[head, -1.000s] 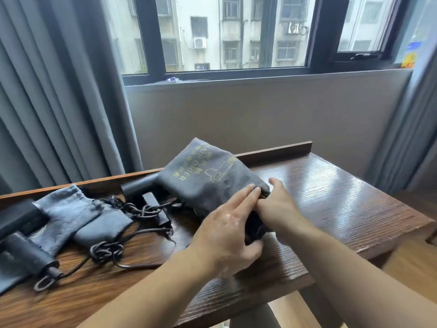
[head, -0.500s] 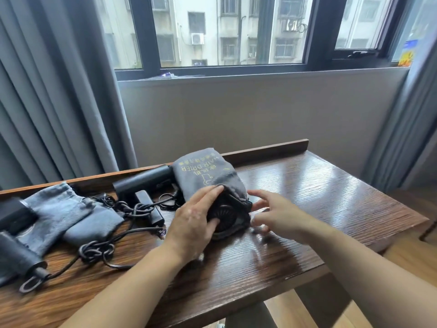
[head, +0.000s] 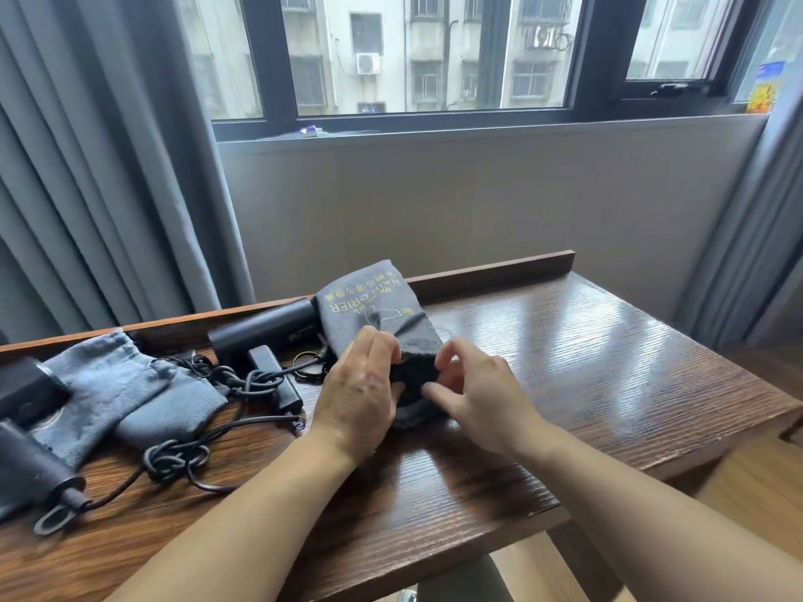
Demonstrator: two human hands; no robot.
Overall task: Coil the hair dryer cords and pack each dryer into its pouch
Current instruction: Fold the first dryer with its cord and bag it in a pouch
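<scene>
A grey pouch with gold lettering [head: 369,310] lies mid-table, bulging with a dryer whose black handle [head: 265,330] sticks out to the left. My left hand [head: 360,393] pinches the pouch's near rim from the left. On the right side of the pouch mouth, my right hand [head: 478,391] has its fingers curled at the fabric edge. The black plug [head: 273,375] and tangled cord [head: 182,460] lie left of my left hand. Two more grey pouches [head: 108,384] and a second black dryer [head: 34,467] rest at the far left.
The wooden table [head: 586,375] has a raised back lip and ends at the right in a drop to the floor. A black box [head: 21,388] sits at the far left edge. Grey curtains hang behind the left side, a window wall behind.
The pouch was lowered from a raised tilt onto the table. Both hands shifted to its near opening and now pinch the rim together.
</scene>
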